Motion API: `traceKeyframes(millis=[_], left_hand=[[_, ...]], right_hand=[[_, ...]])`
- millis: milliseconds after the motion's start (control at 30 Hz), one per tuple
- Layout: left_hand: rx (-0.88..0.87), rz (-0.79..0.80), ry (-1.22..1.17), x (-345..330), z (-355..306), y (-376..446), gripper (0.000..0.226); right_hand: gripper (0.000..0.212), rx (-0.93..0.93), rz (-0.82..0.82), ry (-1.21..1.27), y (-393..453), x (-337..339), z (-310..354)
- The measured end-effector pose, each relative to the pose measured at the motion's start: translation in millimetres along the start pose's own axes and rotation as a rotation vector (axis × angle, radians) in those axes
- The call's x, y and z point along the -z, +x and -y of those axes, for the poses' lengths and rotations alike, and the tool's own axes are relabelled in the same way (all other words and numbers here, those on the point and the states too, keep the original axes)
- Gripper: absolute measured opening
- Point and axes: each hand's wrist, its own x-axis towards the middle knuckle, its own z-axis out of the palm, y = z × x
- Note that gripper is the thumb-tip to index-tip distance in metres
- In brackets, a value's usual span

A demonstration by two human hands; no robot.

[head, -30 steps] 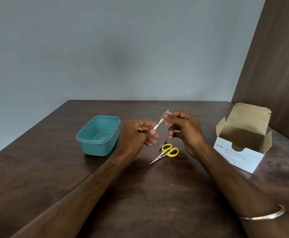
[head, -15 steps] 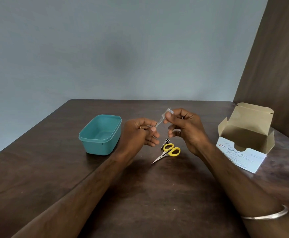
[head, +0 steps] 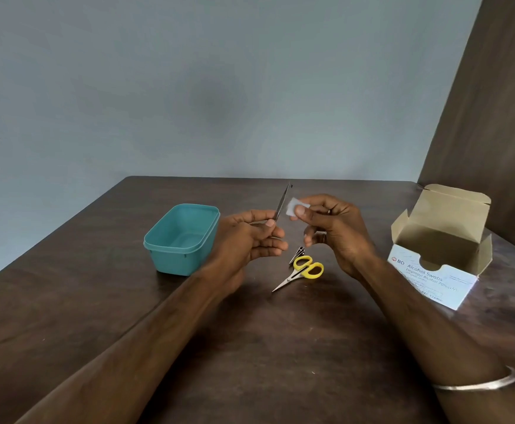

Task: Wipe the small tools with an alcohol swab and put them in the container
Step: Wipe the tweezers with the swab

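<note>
Tool and swab held apart above the surface [head: 280, 347]
My left hand [head: 250, 240] pinches the slim metal tool [head: 282, 203] upright; my right hand [head: 332, 231] pinches the white swab [head: 294, 206] just beside it

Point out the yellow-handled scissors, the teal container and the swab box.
yellow-handled scissors [head: 308, 268]: head view, on a yellow handle loop.
teal container [head: 170, 261]: head view, on its near outer wall.
swab box [head: 430, 281]: head view, on its printed front panel.

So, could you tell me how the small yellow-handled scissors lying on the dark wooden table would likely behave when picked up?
The yellow-handled scissors look stiff, with thin metal blades. They lie flat and closed on the table, so rolling seems unlikely. Small and slim, they are probably light, and the loops offer grip.
</note>
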Motion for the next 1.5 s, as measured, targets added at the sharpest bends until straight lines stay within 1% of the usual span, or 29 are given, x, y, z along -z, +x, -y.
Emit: traceKeyframes(millis=[67,167,367,667,867,1067,1200,1267,1367,1500], left_hand=[[0.005,0.011,-0.008,1,1,0,0.02],[0.014,0.043,0.012,0,1,0,0.025],[0.032,0.113,0.072,0,4,-1,0.029],[0.021,0.14,0.144,4,3,-1,0.033],[0.014,0.131,0.155,4,2,-1,0.032],[0.028,0.155,0.206,5,0,-3,0.033],[0.023,0.155,0.217,4,-1,-2,0.031],[-0.007,0.127,0.243,2,-2,-2,0.029],[-0.109,0.094,0.338,-1,0,-2,0.028],[-0.276,0.036,0.605,-3,9,0,0.027]], right_hand=[[0.01,0.007,0.051,-0.066,-2,-3,-1],[0.006,0.037,0.066,-0.122,-3,-9,-2],[0.015,0.084,-0.001,-0.153,-2,-7,-5],[0.016,0.115,-0.132,-0.065,3,1,-4],[0.017,0.084,-0.084,-0.086,2,0,-5],[0.016,0.088,-0.176,-0.043,4,4,-2],[0.015,0.092,-0.208,-0.009,4,3,-2],[0.015,0.093,-0.215,-0.008,4,1,-2],[0.019,0.094,-0.249,-0.028,4,0,-2],[0.02,0.083,-0.251,-0.037,3,0,1]])
